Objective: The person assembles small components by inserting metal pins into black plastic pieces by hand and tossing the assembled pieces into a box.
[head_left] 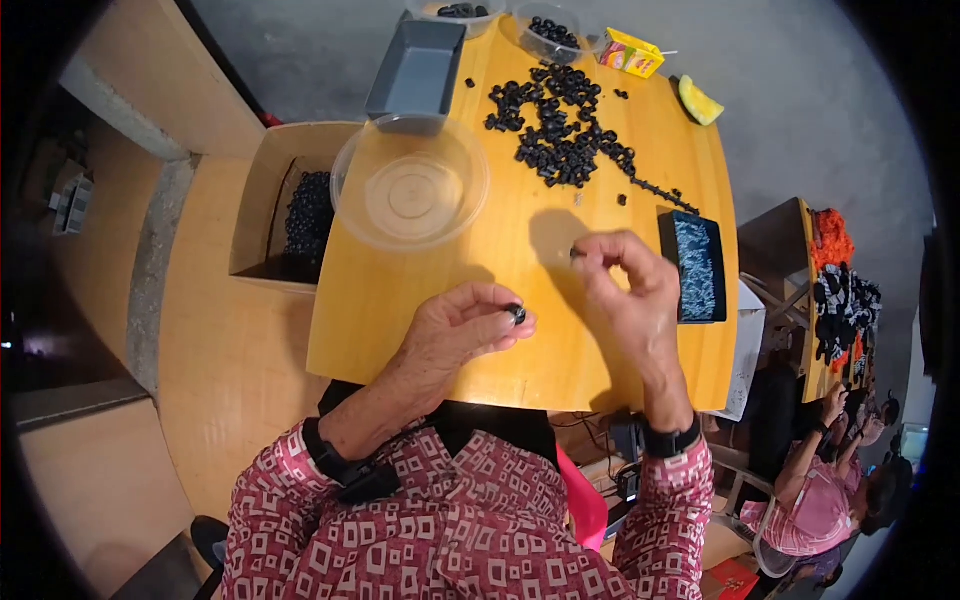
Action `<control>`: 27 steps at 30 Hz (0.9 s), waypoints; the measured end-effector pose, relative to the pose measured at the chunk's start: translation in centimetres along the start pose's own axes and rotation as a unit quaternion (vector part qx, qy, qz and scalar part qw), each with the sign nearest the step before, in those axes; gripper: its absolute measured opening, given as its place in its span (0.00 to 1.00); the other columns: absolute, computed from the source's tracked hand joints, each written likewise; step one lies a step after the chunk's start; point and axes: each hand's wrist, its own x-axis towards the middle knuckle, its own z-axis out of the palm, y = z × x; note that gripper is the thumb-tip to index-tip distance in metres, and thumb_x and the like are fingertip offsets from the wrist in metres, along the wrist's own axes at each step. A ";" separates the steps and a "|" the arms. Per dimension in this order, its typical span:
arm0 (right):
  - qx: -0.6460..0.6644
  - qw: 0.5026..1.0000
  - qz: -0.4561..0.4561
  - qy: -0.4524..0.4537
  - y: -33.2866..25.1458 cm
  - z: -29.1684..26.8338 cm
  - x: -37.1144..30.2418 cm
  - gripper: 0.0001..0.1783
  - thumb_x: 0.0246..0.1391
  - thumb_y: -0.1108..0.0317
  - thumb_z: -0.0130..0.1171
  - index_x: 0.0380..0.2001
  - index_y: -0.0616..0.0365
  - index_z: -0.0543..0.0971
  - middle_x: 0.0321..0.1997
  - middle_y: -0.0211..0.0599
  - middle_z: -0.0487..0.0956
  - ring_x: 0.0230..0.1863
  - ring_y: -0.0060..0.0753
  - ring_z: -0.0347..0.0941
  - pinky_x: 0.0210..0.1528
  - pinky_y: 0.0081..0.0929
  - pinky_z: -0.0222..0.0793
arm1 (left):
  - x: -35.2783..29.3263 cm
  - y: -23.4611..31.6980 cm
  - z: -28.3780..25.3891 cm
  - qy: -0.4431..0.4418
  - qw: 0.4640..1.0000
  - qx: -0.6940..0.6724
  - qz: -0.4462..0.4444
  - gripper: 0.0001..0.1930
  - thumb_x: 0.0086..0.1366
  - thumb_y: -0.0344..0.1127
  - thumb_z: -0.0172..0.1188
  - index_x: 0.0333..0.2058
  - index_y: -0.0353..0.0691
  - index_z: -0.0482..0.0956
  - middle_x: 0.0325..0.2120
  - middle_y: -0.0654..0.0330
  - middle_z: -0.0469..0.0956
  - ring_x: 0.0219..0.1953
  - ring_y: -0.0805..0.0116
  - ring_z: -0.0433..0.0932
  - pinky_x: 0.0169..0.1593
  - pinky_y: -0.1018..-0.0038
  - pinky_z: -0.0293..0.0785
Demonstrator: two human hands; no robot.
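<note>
Over the near middle of the table, my left hand (455, 335) pinches a small black ring-shaped part (515, 313) between thumb and fingertips. To its right and a little farther off, my right hand (630, 290) is closed in a fingertip pinch on a tiny dark piece (577, 254), too small to name. The two hands are apart. A heap of loose black ring-like parts (560, 150) lies beyond them, trailing off in a line to the right. Beside my right hand, a black tray (700, 268) holds many small bluish, thin pieces.
A clear round plastic tub (410, 180) stands at the table's left edge, below a grey tray (418, 70). Farther back are a tub of black parts (550, 35), a yellow drink carton (630, 53) and a melon slice (700, 102). An open cardboard box (290, 205) sits left; another person (825, 500) works at right.
</note>
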 end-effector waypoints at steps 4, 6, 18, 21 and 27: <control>0.018 0.998 -0.061 -0.020 -1.3 1.3 -3.1 0.06 0.50 0.79 0.65 0.33 0.63 0.80 0.33 0.34 0.79 0.35 0.25 0.73 0.40 0.23 0.71 | 0.2 0.2 0.5 -0.005 1.000 -0.014 0.022 0.11 0.68 0.31 0.60 0.48 0.39 0.75 0.45 0.55 0.81 0.49 0.66 0.81 0.51 0.78 0.78; 0.013 0.995 -0.093 -0.014 -0.7 1.7 -3.9 0.07 0.50 0.79 0.66 0.34 0.62 0.80 0.33 0.34 0.79 0.35 0.26 0.73 0.40 0.23 0.71 | 0.1 0.3 0.7 -0.004 1.000 -0.003 0.022 0.10 0.69 0.31 0.59 0.47 0.39 0.75 0.46 0.54 0.81 0.49 0.66 0.81 0.51 0.78 0.79; -0.085 0.988 -0.124 -0.031 -1.4 1.7 -5.2 0.10 0.49 0.80 0.66 0.37 0.63 0.80 0.33 0.39 0.80 0.35 0.35 0.75 0.40 0.29 0.72 | -0.1 -0.6 0.6 -0.019 0.997 0.048 0.058 0.10 0.69 0.30 0.59 0.48 0.38 0.75 0.46 0.53 0.81 0.50 0.67 0.80 0.53 0.77 0.78; -0.037 0.997 -0.063 0.000 -1.2 1.9 -5.4 0.11 0.48 0.80 0.67 0.36 0.62 0.81 0.36 0.39 0.81 0.37 0.36 0.75 0.41 0.30 0.72 | -0.1 -0.4 0.8 -0.009 0.999 0.016 0.043 0.10 0.69 0.31 0.59 0.47 0.38 0.75 0.45 0.54 0.81 0.48 0.68 0.81 0.52 0.77 0.78; 0.021 0.996 -0.073 0.039 -1.3 3.2 -6.2 0.11 0.46 0.81 0.68 0.35 0.60 0.82 0.34 0.36 0.80 0.38 0.35 0.73 0.41 0.28 0.70 | -0.1 -0.5 0.6 0.013 1.000 -0.026 -0.005 0.10 0.68 0.30 0.60 0.47 0.40 0.76 0.43 0.60 0.81 0.46 0.72 0.80 0.51 0.79 0.78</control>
